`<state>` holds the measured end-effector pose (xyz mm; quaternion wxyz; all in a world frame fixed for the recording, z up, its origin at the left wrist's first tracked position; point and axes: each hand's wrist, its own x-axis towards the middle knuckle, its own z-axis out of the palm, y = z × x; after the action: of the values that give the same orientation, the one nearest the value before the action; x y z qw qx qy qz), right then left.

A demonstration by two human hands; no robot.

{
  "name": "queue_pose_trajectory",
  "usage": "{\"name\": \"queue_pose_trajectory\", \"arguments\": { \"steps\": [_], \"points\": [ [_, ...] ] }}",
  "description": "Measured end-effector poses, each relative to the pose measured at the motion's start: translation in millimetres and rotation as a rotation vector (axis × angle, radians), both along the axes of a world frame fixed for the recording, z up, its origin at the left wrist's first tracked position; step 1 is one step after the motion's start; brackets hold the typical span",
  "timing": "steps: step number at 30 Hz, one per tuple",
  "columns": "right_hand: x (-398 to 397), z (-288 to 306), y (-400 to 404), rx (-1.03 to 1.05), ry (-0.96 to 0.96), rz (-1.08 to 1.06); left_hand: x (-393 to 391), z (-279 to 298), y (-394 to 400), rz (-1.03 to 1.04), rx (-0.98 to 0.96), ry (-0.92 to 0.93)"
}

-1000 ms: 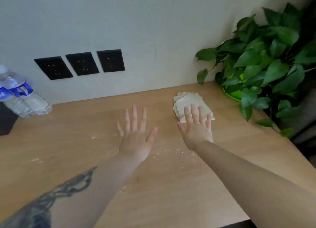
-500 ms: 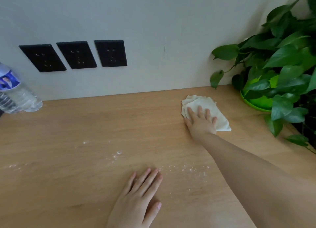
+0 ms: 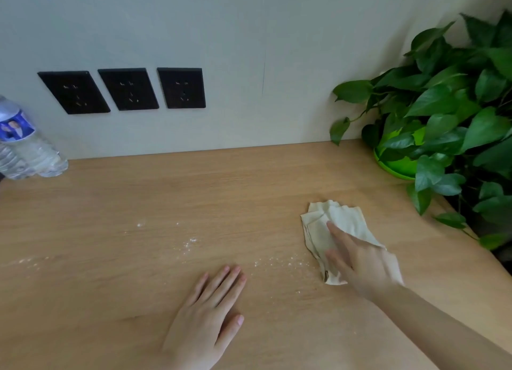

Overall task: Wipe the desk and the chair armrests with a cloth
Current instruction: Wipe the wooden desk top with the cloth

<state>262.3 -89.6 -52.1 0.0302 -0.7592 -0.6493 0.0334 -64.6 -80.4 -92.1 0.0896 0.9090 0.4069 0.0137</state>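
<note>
Your left hand (image 3: 206, 318) and right hand (image 3: 365, 267) are bare: no gloves, rings or sleeves; nails short and unpainted.

Right hand (image 3: 363, 264) drags cloth (image 3: 336, 231) back from spot near plant, toward person and closer to left hand (image 3: 206, 317). Cloth now bunched and rumpled under right fingers, no longer neat fold. Cloth edge now reaches crumb trail (image 3: 279, 263) lying between hands. Left hand draws back slightly, flat on desk (image 3: 110, 258), fingers closer together.
</note>
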Motion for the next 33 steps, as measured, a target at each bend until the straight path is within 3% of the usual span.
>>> {"name": "queue_pose_trajectory", "arguments": {
  "steps": [2,6,14,27,33],
  "points": [
    [2,0,9,0.038,-0.03,0.062,-12,-1,1,-0.008,0.005,0.007],
    [-2,-27,31,-0.153,-0.117,0.06,-23,-4,7,-0.042,0.014,0.008],
    [-27,-46,24,-0.117,0.003,-0.187,-25,-4,10,-0.054,-0.032,-0.006],
    [-99,-53,6,0.043,0.214,-0.401,-25,-9,9,-0.014,-0.024,-0.005],
    [-154,-53,29,0.093,0.304,-0.239,-29,-11,10,0.067,-0.014,-0.034]
  ]
}}
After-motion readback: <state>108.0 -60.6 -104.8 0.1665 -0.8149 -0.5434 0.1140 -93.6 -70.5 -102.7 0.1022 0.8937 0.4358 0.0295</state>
